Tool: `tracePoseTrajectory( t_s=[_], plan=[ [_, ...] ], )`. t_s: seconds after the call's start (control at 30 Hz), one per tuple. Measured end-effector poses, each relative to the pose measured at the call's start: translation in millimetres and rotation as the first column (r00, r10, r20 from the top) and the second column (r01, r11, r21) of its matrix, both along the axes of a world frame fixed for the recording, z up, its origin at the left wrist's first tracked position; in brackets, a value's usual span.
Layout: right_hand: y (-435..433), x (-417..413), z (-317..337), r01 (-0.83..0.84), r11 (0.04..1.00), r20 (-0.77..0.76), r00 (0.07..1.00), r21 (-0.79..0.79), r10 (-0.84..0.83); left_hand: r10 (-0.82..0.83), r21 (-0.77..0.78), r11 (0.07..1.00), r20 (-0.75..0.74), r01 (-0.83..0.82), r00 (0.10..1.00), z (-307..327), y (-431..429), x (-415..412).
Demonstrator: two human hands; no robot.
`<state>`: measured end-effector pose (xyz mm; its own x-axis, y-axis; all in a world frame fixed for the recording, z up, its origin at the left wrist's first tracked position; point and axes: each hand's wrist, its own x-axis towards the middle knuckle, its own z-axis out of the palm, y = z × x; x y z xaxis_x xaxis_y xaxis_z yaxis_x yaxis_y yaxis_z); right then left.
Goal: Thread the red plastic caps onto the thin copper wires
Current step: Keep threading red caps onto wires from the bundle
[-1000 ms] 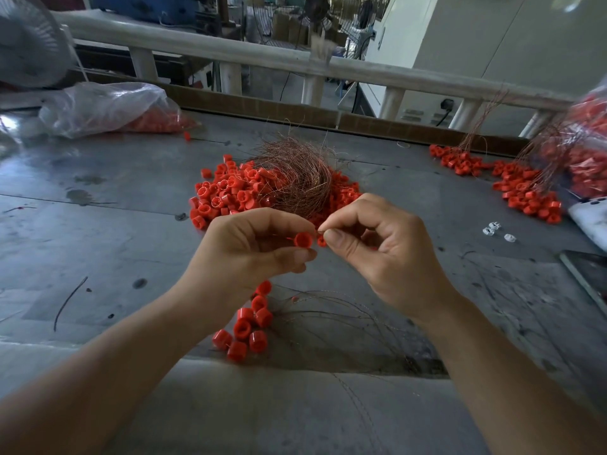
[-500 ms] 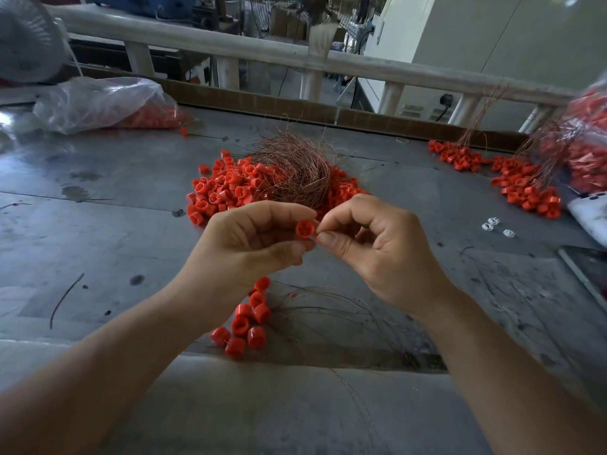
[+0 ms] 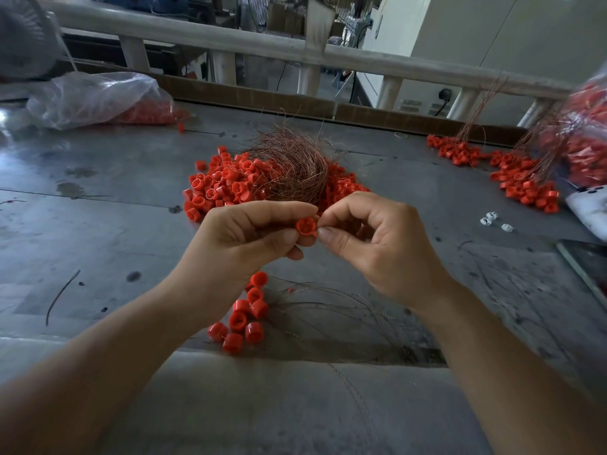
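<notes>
My left hand point(image 3: 243, 238) pinches one red cap point(image 3: 306, 226) between thumb and fingers, its open end facing me. My right hand point(image 3: 377, 241) meets it from the right, thumb and forefinger pinched together at the cap's edge; the wire between them is too thin to see. Behind the hands lies a pile of loose red caps point(image 3: 226, 185) with a tangle of thin copper wire point(image 3: 292, 165) on top. Below my left hand, several caps on wires point(image 3: 244, 318) lie on the table, their wires point(image 3: 341, 310) trailing right.
A clear bag of red caps point(image 3: 98, 100) lies at the far left. Finished caps on wires point(image 3: 522, 182) and another bag point(image 3: 588, 139) sit at the right. Small white pieces point(image 3: 492, 221) and a flat dark item point(image 3: 588, 267) lie near the right edge. The grey table point(image 3: 98, 224) has a raised back lip.
Both hands have risen slightly and drawn closer together. The cap has turned so its open end faces me, and my right fingertips now touch its edge.
</notes>
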<state>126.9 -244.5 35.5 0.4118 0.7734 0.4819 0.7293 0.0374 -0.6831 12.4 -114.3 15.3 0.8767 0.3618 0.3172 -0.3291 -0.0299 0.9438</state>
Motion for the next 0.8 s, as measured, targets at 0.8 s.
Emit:
tracePoseTrajectory(
  t_s=[0.8],
  plan=[
    [-1.5, -1.4, 5.1, -0.054, 0.997, -0.234, 0.970, 0.055, 0.065, -0.108, -0.167, 0.979, 0.052, 0.115, 0.993, 4.8, 2.4, -1.7]
  ],
)
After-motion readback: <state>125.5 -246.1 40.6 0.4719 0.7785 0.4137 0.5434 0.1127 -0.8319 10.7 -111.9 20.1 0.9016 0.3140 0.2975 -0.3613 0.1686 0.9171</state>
